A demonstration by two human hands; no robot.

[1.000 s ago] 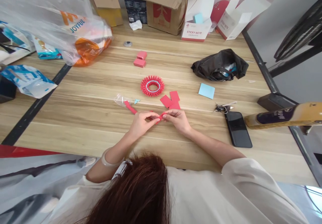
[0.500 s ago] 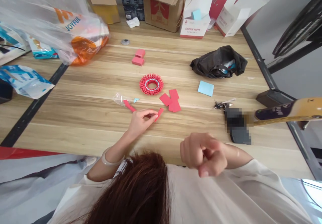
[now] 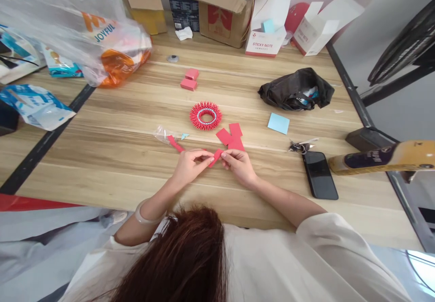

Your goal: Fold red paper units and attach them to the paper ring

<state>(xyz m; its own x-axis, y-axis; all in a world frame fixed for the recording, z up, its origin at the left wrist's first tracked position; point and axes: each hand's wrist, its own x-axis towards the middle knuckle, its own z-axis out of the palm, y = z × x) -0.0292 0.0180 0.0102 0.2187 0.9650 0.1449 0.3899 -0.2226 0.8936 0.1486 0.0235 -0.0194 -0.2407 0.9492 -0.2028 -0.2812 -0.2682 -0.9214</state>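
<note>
My left hand (image 3: 190, 165) and my right hand (image 3: 238, 165) meet over the wooden table (image 3: 112, 157), both pinching one small red paper piece (image 3: 216, 156) between their fingertips. Just beyond them lie loose red paper slips (image 3: 231, 136) and a red strip (image 3: 175, 143) beside a scrap of clear plastic (image 3: 162, 133). Further back sits a spiky red ring of folded paper with a pale inner band (image 3: 205, 115). Two pink note pads (image 3: 189, 79) lie behind it.
A phone (image 3: 320, 174) and keys (image 3: 299, 146) lie right of my hands, with a blue note pad (image 3: 278, 123) and a black bag (image 3: 296, 89) beyond. Cardboard boxes (image 3: 220, 10) and sticky-note boxes (image 3: 267, 30) line the far edge. A plastic bag (image 3: 84, 39) fills the left.
My right hand had lifted away toward me half a second ago, leaving the red piece in my left hand; it has now returned and pinches the piece again.
</note>
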